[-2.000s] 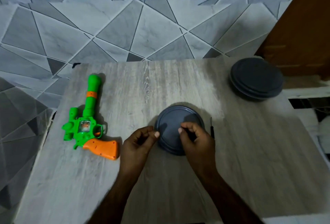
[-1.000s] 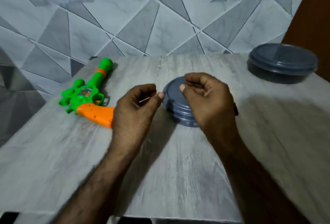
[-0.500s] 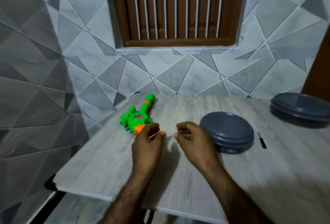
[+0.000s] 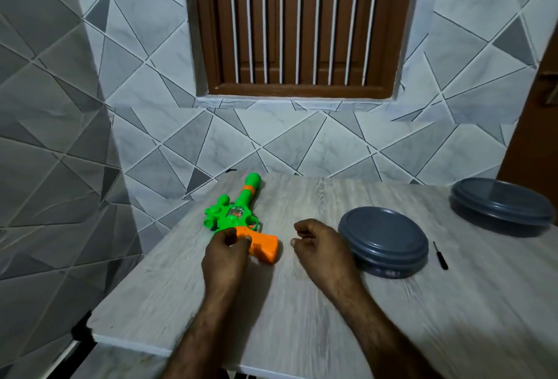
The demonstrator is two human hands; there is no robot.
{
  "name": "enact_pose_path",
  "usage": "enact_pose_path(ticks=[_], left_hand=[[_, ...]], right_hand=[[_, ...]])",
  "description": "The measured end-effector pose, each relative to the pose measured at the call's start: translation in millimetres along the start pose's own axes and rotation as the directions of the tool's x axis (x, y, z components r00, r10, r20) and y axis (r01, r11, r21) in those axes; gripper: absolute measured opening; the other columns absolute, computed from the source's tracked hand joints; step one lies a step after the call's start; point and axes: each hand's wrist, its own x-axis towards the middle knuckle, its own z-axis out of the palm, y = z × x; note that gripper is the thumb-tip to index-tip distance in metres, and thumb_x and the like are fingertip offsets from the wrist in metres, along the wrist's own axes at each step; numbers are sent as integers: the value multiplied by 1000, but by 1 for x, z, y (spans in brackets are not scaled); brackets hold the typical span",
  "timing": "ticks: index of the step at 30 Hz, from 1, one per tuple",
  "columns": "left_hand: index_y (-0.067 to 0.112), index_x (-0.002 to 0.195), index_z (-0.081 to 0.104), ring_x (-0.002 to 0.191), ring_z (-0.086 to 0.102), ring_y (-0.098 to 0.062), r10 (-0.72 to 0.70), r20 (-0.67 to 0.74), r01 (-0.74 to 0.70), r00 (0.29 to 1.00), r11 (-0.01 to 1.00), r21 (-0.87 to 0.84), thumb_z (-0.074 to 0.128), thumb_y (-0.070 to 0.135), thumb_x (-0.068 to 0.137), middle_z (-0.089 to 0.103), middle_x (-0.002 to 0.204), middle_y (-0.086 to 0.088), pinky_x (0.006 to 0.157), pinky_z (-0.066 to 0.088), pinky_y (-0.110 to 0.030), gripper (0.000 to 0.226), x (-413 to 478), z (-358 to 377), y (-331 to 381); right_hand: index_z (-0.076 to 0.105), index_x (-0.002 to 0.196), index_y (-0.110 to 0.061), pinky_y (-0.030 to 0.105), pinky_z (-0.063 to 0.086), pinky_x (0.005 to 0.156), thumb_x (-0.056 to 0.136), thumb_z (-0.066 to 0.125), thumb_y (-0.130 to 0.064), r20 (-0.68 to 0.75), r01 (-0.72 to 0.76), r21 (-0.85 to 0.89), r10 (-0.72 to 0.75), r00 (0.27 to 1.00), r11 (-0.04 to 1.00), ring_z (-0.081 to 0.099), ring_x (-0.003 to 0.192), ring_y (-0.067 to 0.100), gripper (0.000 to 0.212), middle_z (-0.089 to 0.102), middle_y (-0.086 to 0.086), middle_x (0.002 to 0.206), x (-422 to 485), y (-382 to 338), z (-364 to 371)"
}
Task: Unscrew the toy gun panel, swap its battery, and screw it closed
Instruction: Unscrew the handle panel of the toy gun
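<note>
From the head view, both forearms reach forward over a pale wood-grain table (image 4: 302, 324) and the hands sit side by side, apart from each other. The left hand (image 4: 225, 253) is at the toy gun (image 4: 238, 221). Its fingers are curled down, and the thumb and forefinger close on the upper end of the orange grip, where it joins the green body. The gun lies flat on the table and stretches away from that hand. The grip is nearest, just right of the knuckles, and the green barrel with its orange band points toward the far table edge and the tiled wall (image 4: 136, 124). The right hand (image 4: 320, 245) is just right of the grip without touching it. Its fingers are curled inward in a loose fist and the thumb tip points toward the left hand. Nothing shows between its fingers, and I cannot tell whether something small is tucked inside. A round grey lidded container (image 4: 383, 245) stands close against the right hand's outer side. Just beyond it, farther right, a small black screwdriver (image 4: 440, 255) lies on the table, touched by neither hand. A second grey container (image 4: 501, 206) stands well right of both hands at the far right corner of the table. Ahead of the hands, above the wall tiles, is a brown shuttered window (image 4: 299, 25) with white bars.
</note>
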Motion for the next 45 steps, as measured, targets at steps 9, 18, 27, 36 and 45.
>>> enact_pose_path(ticks=[9, 18, 27, 36, 45], left_hand=[[12, 127, 63, 118, 56, -35, 18, -33, -16, 999, 999, 51, 70, 38, 72, 63, 125, -18, 100, 43, -40, 61, 8, 3, 11], [13, 117, 65, 95, 62, -15, 231, 138, -214, 963, 969, -126, 72, 20, 86, 68, 111, -4, 91, 48, -31, 32, -36, 81, 36], [18, 112, 67, 85, 62, -2, 305, 418, -233, 856, 948, -215, 68, 19, 88, 65, 89, 14, 86, 52, -27, 24, -97, 162, 73], [16, 134, 57, 118, 57, -13, 270, 574, -274, 773, 958, -82, 65, 23, 91, 63, 129, 2, 104, 45, -32, 45, -128, 188, 84], [18, 137, 54, 119, 55, -9, 257, 565, -278, 784, 959, -50, 66, 23, 91, 60, 133, 4, 105, 44, -27, 48, -122, 183, 77]], right_hand=[[70, 111, -12, 18, 36, 87, 93, 53, -10, -420, -176, -69, 132, 898, 982, 63, 106, 23, 24, 70, 5, 112, 29, 44, -90], [69, 115, -15, 25, 43, 92, 93, 55, -13, -474, -348, -12, 301, 827, 937, 63, 105, 21, 26, 69, 3, 116, 27, 92, -130], [68, 114, -13, 26, 46, 73, 94, 56, -11, -455, -516, -143, 407, 792, 844, 57, 73, 13, 24, 70, 6, 110, 29, 131, -157], [64, 105, -14, 30, 48, 80, 89, 61, -32, -313, -513, -391, 414, 855, 764, 62, 97, 26, 24, 67, 8, 105, 36, 151, -153], [59, 99, -10, 31, 48, 75, 91, 59, -20, -307, -515, -441, 415, 856, 736, 61, 91, 26, 13, 63, 10, 103, 39, 155, -150]])
